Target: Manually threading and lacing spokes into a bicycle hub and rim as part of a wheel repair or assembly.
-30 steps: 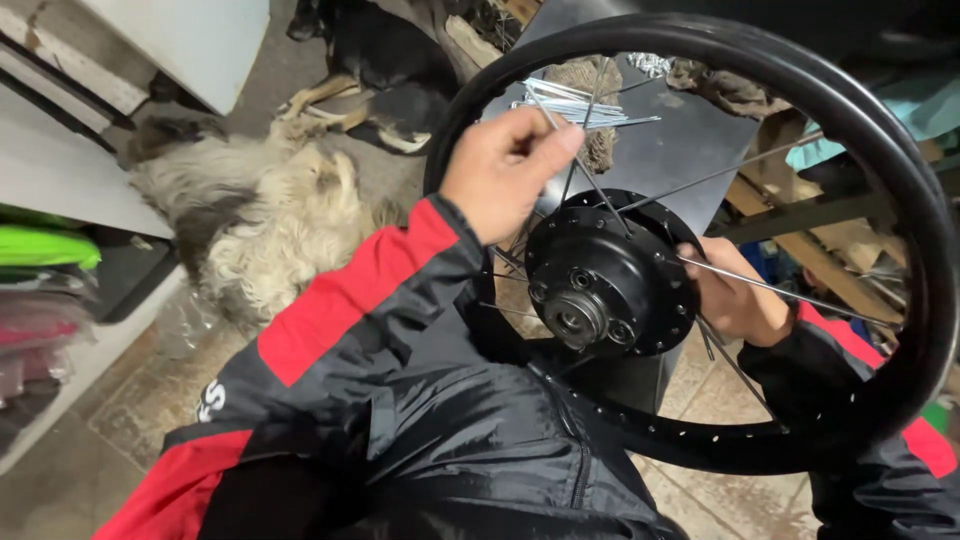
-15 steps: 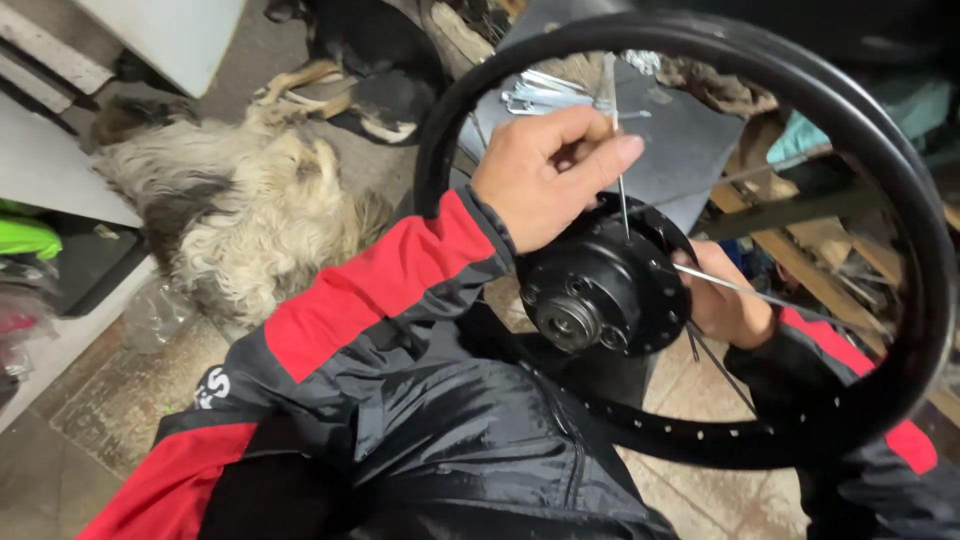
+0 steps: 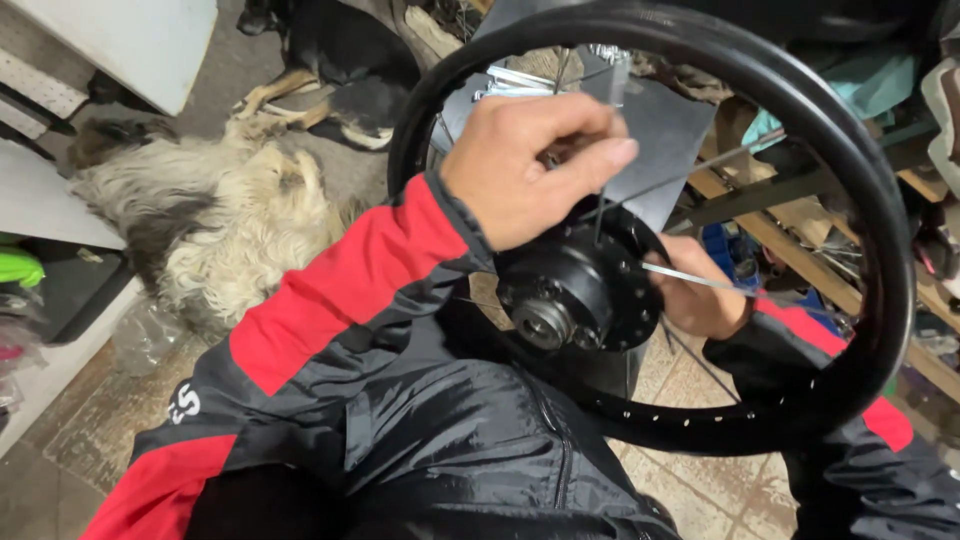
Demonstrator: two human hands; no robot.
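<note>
A person laces a spoke into a black wheel hub.

The left hand (image 3: 530, 170) pinches a thin steel spoke (image 3: 600, 215), pointing straight down into the hub flange (image 3: 585, 290) just below; right hand (image 3: 700, 290) grips the hub's far side, behind the rim (image 3: 880, 250).

Black rim (image 3: 860, 200) and black hub (image 3: 575, 290); silver spokes (image 3: 700, 282); jacket sleeve (image 3: 340, 300) black with red panels; shaggy cream-and-grey dog (image 3: 230, 230) on the brownish tiled floor (image 3: 90, 440).
</note>
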